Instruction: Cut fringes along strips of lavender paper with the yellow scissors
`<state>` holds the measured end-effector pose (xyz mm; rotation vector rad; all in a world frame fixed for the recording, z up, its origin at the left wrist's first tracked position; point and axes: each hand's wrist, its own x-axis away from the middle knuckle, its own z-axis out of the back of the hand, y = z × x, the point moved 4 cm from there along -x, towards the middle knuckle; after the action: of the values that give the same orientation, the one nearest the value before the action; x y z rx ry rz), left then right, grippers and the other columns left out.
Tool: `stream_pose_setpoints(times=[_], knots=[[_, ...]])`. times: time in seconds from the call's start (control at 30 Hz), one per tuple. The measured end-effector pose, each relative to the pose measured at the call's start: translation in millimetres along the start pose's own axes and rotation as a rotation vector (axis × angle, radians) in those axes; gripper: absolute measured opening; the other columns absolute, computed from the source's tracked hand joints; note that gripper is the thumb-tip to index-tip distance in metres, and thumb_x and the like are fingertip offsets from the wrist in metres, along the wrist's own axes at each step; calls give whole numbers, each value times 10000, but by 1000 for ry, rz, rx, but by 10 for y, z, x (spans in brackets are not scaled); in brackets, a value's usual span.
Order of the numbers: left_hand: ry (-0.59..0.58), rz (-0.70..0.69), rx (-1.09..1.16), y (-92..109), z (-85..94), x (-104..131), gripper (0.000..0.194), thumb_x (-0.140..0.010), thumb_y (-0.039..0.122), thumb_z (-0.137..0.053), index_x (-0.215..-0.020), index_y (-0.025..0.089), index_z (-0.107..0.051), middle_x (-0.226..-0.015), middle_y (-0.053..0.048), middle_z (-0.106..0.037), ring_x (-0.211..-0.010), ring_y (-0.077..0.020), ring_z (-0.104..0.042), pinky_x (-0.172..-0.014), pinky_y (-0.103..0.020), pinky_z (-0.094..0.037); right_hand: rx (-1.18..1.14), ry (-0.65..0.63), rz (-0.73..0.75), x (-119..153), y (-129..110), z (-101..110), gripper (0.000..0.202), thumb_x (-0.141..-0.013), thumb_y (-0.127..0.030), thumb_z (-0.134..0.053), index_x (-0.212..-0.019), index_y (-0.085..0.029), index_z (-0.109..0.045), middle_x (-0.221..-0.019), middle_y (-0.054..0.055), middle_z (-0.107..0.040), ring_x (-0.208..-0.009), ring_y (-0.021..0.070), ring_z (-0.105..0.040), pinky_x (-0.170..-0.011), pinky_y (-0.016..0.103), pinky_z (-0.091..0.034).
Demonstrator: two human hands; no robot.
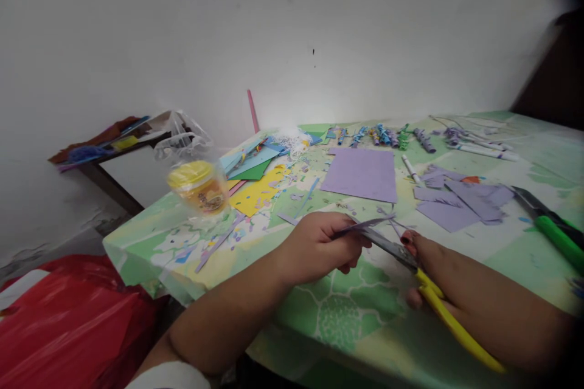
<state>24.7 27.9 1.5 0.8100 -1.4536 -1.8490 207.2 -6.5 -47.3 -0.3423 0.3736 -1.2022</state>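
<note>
Over the front of the table, my left hand (323, 243) pinches a small purple paper piece (381, 220) between thumb and fingers. My right hand (431, 261) is closed around a pair of scissors (438, 301) with long yellow handles. Their metal blades reach left to the paper at my left fingertips; whether they are cutting through it cannot be made out. Beyond my hands lies a large purple paper sheet (360, 174). Cut and fringed purple paper pieces (451, 213) are spread to the right of it.
Rolled fringed paper pieces (383, 135) line the back. A marker (410, 169) lies near the purple sheet. At left are coloured papers (255, 194), scraps and a yellow-lidded tub (196, 185). A green-and-black tool (559, 237) lies at right; a red bag (82, 322) stands lower left.
</note>
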Motion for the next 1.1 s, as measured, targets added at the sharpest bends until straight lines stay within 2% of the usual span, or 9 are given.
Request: stream_pose_setpoints(times=[0.1, 0.2, 0.37, 0.43, 0.57, 0.83, 1.1], knots=[[-10, 10, 57, -11, -11, 1, 155, -754, 255, -569, -646, 143, -570, -461, 46, -500, -405, -57, -457, -424, -178, -354, -1, 30, 10, 1, -10, 2, 456, -758, -490, -543, -1096, -183, -548, -1056, 168, -699, -954, 355, -667, -723, 447, -568], [-32, 24, 130, -23, -17, 3, 188, -762, 290, -587, -650, 140, -566, -453, 43, -500, -396, -57, -452, -414, -179, -348, -14, 55, 30, 7, -6, -5, 435, -786, -474, -531, -1103, -176, -550, -1071, 170, -695, -961, 348, -663, -725, 438, -564], [-197, 97, 301, -94, -24, -18, 200, -752, 317, -613, -671, 136, -584, -434, 49, -507, -362, -53, -452, -401, -181, -352, -12, 40, 6, -7, 20, -20, 471, -795, -494, -513, -1129, -162, -533, -1106, 188, -677, -963, 340, -662, -769, 444, -548], [-223, 132, 346, -133, -10, -33, 204, -728, 323, -629, -668, 133, -588, -423, 47, -511, -348, -56, -448, -391, -185, -353, 10, 35, 1, -20, 17, -15, 472, -788, -493, -518, -1121, -159, -537, -1126, 197, -662, -980, 339, -654, -793, 447, -535], [-167, 167, 360, -183, 22, -66, 164, -693, 289, -627, -664, 132, -588, -397, 46, -506, -332, -62, -438, -372, -183, -333, 45, 33, -2, -44, -11, 15, 479, -771, -441, -553, -1148, -147, -528, -1148, 202, -639, -996, 325, -641, -837, 445, -500], [-72, 152, 291, -180, 21, -111, 120, -661, 256, -595, -643, 144, -554, -385, 56, -497, -312, -56, -416, -368, -181, -309, 48, 5, -44, -77, -107, 112, 407, -782, -381, -575, -1093, -131, -500, -1092, 189, -629, -974, 291, -620, -788, 383, -471], [34, 107, 156, -170, 46, -133, 158, -652, 301, -587, -633, 157, -525, -397, 57, -496, -345, -68, -430, -400, -203, -309, 25, 39, -64, -82, -116, 140, 508, -749, -471, -662, -1102, -132, -527, -1079, 140, -631, -908, 243, -611, -763, 374, -472]])
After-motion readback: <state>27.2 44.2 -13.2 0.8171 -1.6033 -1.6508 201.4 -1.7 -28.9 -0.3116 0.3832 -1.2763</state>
